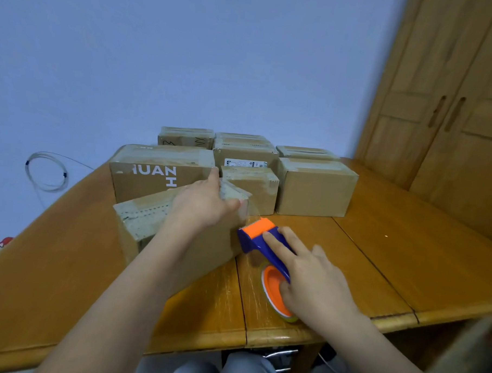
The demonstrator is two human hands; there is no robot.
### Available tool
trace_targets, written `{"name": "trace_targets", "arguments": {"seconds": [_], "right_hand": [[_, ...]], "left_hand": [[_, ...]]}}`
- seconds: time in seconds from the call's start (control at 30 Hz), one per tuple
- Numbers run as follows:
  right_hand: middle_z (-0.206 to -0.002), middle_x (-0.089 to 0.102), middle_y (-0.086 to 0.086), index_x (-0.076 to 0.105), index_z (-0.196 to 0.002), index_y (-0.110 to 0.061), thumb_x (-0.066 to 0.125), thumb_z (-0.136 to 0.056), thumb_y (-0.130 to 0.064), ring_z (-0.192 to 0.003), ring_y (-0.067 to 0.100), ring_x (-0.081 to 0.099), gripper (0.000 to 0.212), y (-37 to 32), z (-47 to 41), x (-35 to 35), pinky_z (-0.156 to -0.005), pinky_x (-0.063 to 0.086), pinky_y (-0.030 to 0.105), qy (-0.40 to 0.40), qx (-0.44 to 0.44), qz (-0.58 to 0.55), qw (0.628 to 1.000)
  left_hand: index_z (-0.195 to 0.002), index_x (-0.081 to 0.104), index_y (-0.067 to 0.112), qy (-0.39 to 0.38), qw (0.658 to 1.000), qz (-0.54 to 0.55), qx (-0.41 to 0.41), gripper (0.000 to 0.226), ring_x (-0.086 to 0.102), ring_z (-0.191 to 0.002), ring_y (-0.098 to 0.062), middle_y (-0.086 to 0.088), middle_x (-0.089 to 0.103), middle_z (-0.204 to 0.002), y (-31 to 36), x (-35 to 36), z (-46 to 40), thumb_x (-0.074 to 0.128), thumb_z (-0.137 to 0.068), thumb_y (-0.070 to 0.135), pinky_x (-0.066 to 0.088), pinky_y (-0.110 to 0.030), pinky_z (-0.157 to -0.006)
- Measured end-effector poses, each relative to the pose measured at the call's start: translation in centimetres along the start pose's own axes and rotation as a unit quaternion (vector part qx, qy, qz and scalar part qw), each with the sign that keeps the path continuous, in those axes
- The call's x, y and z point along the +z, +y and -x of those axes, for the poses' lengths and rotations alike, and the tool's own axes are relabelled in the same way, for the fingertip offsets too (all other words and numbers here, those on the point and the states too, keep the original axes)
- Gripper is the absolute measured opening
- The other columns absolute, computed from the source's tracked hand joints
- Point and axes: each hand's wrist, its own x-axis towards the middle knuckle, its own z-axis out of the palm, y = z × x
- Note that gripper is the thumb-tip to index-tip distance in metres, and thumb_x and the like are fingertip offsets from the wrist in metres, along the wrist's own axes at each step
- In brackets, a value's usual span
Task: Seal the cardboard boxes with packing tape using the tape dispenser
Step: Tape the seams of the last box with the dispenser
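Wooden table [376, 265] against blue wall [188, 57]; left hand [203, 205] flat on box [153, 227], right hand [316, 285] gripping tape dispenser [265, 243].

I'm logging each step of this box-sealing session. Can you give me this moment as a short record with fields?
surface: wooden table
box in work: near box, tilted, taped top
left hand: flat on top of near box, thumb at its right edge
right hand: holds tape dispenser, on the table right of the box
tape: clear strip seems to run from dispenser to box corner
other boxes: stack behind, tops taped
background: blue wall, wooden doors
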Motion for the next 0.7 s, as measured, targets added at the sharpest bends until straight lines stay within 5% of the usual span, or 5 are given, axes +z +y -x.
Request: {"name": "trace_targets", "arguments": {"seconds": [0.43,0.6,0.7], "right_hand": [[-0.160,0.002,-0.012,0.001,-0.149,-0.044,0.048,-0.094,-0.023,-0.116,0.025,0.043,0.075,0.3,-2.8,-0.6,-0.086,0.049,0.029,-0.028,-0.017,-0.002,0.999],[-0.159,0.007,-0.011,0.006,-0.149,-0.044,0.049,-0.092,-0.018,-0.118,0.030,0.045,0.076,0.4,-3.8,-1.8,-0.089,0.047,0.034,-0.059,-0.032,0.035,0.997],[-0.158,0.014,-0.007,0.012,-0.149,-0.043,0.047,-0.091,-0.015,-0.117,0.032,0.049,0.074,0.0,-4.5,-3.2,-0.084,0.046,0.034,-0.078,-0.046,0.062,0.994]], "left_hand": [[-0.153,0.011,0.018,0.027,0.999,-0.022,0.027,0.085,0.049,-0.125,-0.028,-0.002,0.049,-0.142,0.3,-0.3,0.7,0.047,-0.088,0.059,0.046,-0.040,-0.094],[-0.154,-0.001,0.018,0.054,0.992,-0.111,0.033,0.095,0.053,-0.121,-0.028,0.003,0.042,-0.148,1.6,-0.3,1.0,0.048,-0.086,0.064,0.041,-0.032,-0.073],[-0.154,-0.002,0.016,0.061,0.987,-0.148,0.034,0.107,0.053,-0.120,-0.028,0.001,0.043,-0.145,2.2,0.1,0.6,0.059,-0.081,0.064,0.042,-0.033,-0.073]]}}
